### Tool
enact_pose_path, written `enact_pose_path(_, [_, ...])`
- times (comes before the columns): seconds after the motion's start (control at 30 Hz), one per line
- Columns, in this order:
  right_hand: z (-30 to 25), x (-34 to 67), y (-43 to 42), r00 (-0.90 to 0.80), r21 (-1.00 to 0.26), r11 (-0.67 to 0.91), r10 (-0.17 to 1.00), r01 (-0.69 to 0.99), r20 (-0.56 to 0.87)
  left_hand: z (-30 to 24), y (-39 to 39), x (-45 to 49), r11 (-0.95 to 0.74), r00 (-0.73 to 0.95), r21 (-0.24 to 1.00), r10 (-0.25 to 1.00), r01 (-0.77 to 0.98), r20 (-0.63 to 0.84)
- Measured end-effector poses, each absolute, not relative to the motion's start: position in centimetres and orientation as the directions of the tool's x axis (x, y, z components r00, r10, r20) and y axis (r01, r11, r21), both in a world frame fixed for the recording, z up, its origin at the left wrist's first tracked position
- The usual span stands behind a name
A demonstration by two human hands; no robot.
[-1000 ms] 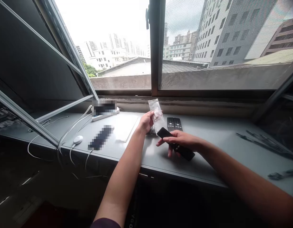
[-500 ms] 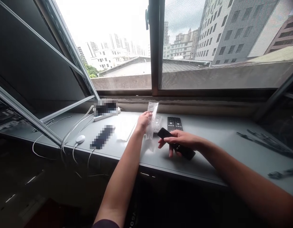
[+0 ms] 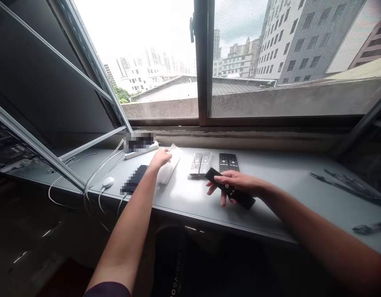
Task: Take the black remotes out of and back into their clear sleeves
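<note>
My left hand (image 3: 160, 158) is at the left-centre of the desk, its fingers closed on a clear plastic sleeve (image 3: 172, 164). That sleeve is over the spot where a flat white stack lay, so I cannot tell how much of the stack is beneath it. In my right hand (image 3: 235, 181) is a black remote control (image 3: 240, 196), tilted above the desk's front part. Just left of that hand lie two remotes wrapped in clear plastic (image 3: 201, 163), side by side. Behind it are two bare black remotes (image 3: 228, 162) with rows of buttons.
A white power strip (image 3: 141, 149) stands by the window wall, partly blurred out. Near the front edge are a white round charger (image 3: 108, 182) with its cable and a dark, blurred-out flat object (image 3: 133, 181). Dark cables (image 3: 335, 181) lie at right. Metal frames slant in at left.
My left hand has moved left with the clear sleeve, down toward the white stack. This uncovers the wrapped remotes. My right hand holds the black remote in nearly the same place.
</note>
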State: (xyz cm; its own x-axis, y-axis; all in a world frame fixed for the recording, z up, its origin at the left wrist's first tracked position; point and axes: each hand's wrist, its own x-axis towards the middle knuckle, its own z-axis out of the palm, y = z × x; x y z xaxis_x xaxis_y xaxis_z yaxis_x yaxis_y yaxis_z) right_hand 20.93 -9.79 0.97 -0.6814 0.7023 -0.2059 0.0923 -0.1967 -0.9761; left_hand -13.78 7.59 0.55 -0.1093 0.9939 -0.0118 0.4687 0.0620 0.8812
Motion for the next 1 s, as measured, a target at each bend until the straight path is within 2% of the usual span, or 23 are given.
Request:
enact_pose_path(0.07, [1.0,20.9,-9.8,-0.688,-0.975,-0.205,0.695,0.091,-0.21,0.1,7.5,-13.9,0.034,-0.094,0.671,0.994,0.74,0.053])
enact_pose_path(0.13, [1.0,20.9,-9.7,-0.692,-0.973,-0.208,0.689,0.094,-0.215,-0.2,7.2,-13.6,0.014,-0.074,0.477,0.991,0.879,0.108])
enact_pose_path(0.2, [0.9,20.9,-9.7,-0.692,-0.973,-0.21,0.688,0.096,-0.217,-0.3,6.8,-13.0,0.009,-0.063,0.406,0.991,0.914,0.121])
enact_pose_path(0.43, [0.4,21.1,-9.5,-0.683,-0.971,-0.215,0.694,0.106,-0.228,-0.5,5.4,-10.9,0.023,-0.019,0.233,1.0,0.972,-0.02])
enact_pose_path(0.57, [0.2,21.3,-9.4,-0.691,-0.971,-0.206,0.685,0.122,-0.232,-0.3,5.1,-10.2,0.056,-0.058,0.209,0.998,0.976,0.003])
enact_pose_path(0.8, [0.3,21.2,-9.4,-0.689,-0.971,-0.199,0.687,0.13,-0.233,0.8,5.5,-9.6,0.076,-0.067,0.19,0.996,0.979,-0.052])
enact_pose_path(1.0, [0.4,21.2,-9.4,-0.687,-0.971,-0.199,0.688,0.133,-0.235,1.1,5.9,-8.6,0.087,-0.086,0.209,0.996,0.974,-0.013])
